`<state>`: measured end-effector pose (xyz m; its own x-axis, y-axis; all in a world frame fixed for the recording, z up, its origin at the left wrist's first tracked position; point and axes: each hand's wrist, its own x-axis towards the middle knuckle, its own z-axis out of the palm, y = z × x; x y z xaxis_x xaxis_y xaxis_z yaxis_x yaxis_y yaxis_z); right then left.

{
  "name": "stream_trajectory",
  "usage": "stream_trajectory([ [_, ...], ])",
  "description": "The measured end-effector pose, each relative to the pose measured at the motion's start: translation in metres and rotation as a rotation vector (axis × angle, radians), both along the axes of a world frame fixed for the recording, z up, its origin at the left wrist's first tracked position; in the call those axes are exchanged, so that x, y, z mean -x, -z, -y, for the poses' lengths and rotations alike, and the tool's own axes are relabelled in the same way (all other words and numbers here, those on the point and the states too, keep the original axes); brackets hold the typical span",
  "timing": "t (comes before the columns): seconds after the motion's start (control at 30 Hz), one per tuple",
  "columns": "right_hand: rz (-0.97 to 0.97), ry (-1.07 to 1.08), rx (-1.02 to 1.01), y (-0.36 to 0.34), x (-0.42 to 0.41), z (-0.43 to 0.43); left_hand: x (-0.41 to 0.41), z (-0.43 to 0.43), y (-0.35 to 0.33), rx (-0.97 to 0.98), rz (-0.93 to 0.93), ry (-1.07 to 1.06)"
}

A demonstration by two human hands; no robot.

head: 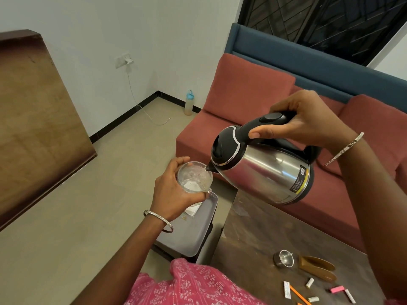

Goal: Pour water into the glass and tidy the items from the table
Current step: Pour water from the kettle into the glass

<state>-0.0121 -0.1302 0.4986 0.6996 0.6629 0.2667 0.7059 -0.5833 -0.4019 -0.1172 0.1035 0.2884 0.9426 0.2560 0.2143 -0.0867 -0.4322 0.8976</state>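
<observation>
Right hand (pixel 308 122) grips kettle (pixel 264 170) handle, spout tipped to 9 o'clock over glass (pixel 195 177); left hand (pixel 174 190) clasps glass off-desk so spills miss desk (pixel 253 227).

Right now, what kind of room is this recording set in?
Most likely a living room or lounge in a home. A red-cushioned sofa with a blue back stands beside a low table, and the floor is tiled under plain white walls.

My table (pixel 253 234) has a steel funnel (pixel 284 258) at its 12, a brown holder (pixel 317 268) beside it at 3, and chalk bits (pixel 309 282), a pencil (pixel 297 293) and a pink eraser (pixel 337 289) nearer me.
</observation>
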Motion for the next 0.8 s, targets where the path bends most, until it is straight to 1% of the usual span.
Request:
stream_trajectory([
  [0.1,-0.065,0.057,-0.076,0.016,-0.004,0.002,-0.001,-0.008,0.005,0.007,-0.016,-0.007],
  [0.27,-0.239,0.128,-0.261,0.061,-0.009,0.005,0.001,-0.023,0.019,-0.012,-0.054,-0.015],
  [0.4,-0.419,0.29,-0.474,0.117,-0.006,-0.002,0.003,-0.038,0.03,0.007,-0.102,-0.017],
  [0.47,-0.479,0.365,-0.543,0.149,-0.005,-0.005,0.006,-0.045,0.037,0.022,-0.131,-0.027],
  [0.57,-0.533,0.451,-0.608,0.198,-0.003,-0.014,0.011,-0.06,0.051,0.023,-0.197,-0.04],
  [0.67,-0.571,0.549,-0.62,0.246,0.006,-0.031,0.017,-0.076,0.066,0.026,-0.255,-0.065],
  [0.8,-0.672,0.698,-0.675,0.308,0.015,-0.059,0.019,-0.094,0.084,0.03,-0.309,-0.077],
])
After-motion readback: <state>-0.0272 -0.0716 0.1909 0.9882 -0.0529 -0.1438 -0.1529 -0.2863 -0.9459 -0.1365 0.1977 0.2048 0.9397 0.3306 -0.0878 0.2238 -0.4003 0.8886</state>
